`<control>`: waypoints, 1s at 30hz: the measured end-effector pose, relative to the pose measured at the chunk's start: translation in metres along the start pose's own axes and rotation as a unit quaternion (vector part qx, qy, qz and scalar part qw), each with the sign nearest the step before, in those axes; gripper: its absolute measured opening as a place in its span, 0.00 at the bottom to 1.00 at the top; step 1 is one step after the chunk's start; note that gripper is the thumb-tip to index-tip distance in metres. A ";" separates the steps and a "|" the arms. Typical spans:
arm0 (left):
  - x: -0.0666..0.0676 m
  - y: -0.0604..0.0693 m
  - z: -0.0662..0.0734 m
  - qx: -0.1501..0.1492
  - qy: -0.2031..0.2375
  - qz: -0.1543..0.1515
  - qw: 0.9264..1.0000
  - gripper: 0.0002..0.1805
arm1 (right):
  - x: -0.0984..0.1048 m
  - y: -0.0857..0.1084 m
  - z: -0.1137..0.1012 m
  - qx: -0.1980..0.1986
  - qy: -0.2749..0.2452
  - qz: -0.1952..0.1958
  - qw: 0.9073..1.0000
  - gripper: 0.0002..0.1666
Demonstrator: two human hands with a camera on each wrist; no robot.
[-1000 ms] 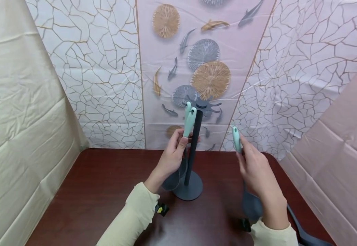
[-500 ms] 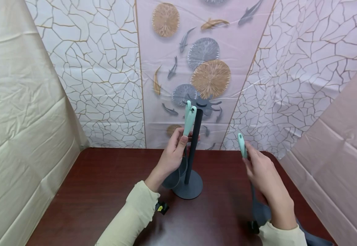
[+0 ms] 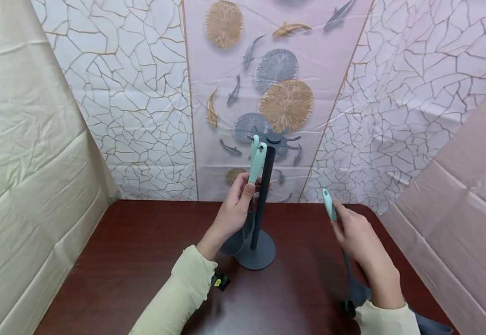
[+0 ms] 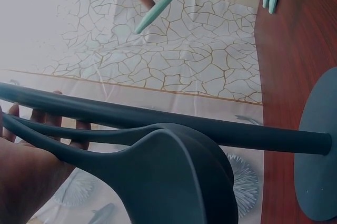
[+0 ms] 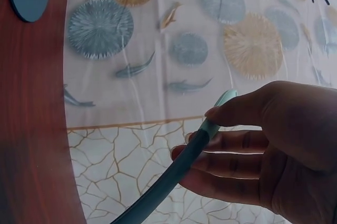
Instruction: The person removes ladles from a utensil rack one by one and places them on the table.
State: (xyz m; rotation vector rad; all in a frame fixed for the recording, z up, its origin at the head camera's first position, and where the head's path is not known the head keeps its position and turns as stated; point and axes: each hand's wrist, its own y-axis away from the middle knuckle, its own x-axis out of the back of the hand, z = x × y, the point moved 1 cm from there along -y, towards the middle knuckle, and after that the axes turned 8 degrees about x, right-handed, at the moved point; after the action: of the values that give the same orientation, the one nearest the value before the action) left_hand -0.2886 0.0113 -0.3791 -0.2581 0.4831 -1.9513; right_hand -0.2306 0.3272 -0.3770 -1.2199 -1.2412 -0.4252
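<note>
Reddish tabletop (image 3: pixel 150 260): left of the stand (image 3: pixel 262 200) my fingers (image 3: pixel 237 186) grip two utensils (image 3: pixel 257 163); right, a light-looking third utensil (image 3: pixel 329 204), best by its handle.

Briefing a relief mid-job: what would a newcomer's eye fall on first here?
First, the dark stand on the table, the left hand gripping two mint-handled utensils beside it. Next, to their right, the right hand holding another mint-handled utensil. Behind, gold and grey discs printed on the backdrop.

Utensil handles (image 3: pixel 257 163) smooth, plastic-looking; stand (image 3: pixel 262 204) smooth, matt; tabletop (image 3: pixel 142 246) glossy, wood-look; drapes (image 3: pixel 29 139) creased cloth.
</note>
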 end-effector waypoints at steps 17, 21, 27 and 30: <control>0.000 -0.001 -0.002 -0.002 0.000 0.002 1.000 0.27 | -0.008 0.007 0.017 -0.019 -0.007 -0.012 1.000 0.32; 0.000 -0.001 -0.002 0.002 0.000 0.004 1.000 0.28 | -0.013 0.008 0.022 -0.032 -0.015 -0.027 0.999 0.32; 0.000 0.000 -0.001 0.005 0.003 0.005 1.000 0.25 | -0.018 0.011 0.028 -0.057 -0.031 -0.058 0.996 0.32; -0.001 0.000 0.000 0.004 0.007 0.003 1.000 0.23 | -0.020 0.012 0.030 -0.064 -0.031 -0.067 0.995 0.32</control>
State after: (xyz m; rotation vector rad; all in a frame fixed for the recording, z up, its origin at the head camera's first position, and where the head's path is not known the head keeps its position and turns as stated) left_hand -0.2888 0.0120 -0.3794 -0.2384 0.4843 -1.9501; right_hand -0.2423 0.3509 -0.4051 -1.2702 -1.3710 -0.5749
